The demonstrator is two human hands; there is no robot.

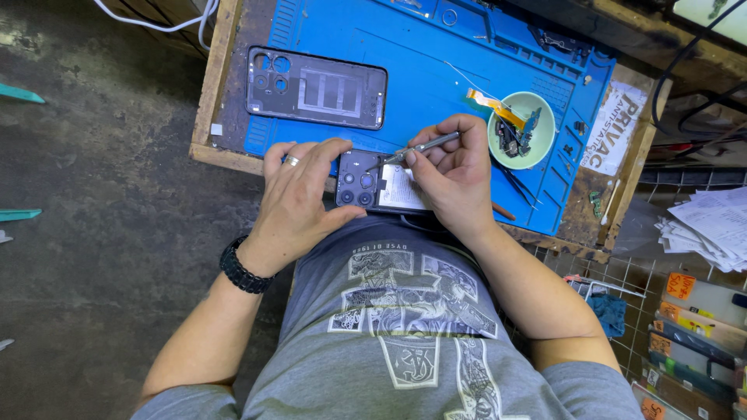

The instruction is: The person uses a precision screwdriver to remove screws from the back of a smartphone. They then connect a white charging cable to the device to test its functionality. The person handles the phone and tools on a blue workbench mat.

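Observation:
An opened phone [372, 185] with its camera block exposed lies at the near edge of a blue work mat [420, 70]. My left hand [296, 198], with a ring and a dark wrist strap, grips the phone's left end. My right hand [451, 171] pinches metal tweezers [424, 146], whose tip points down onto the phone's inside near its middle. The phone's right part is hidden under my right hand.
The phone's detached back cover [315, 87] lies further back on the mat. A pale green bowl [537, 144] of small parts and an orange flex cable [486, 101] sit at the right. Stacked papers [712, 225] and coloured boxes [692, 327] fill the right side; dark floor is at the left.

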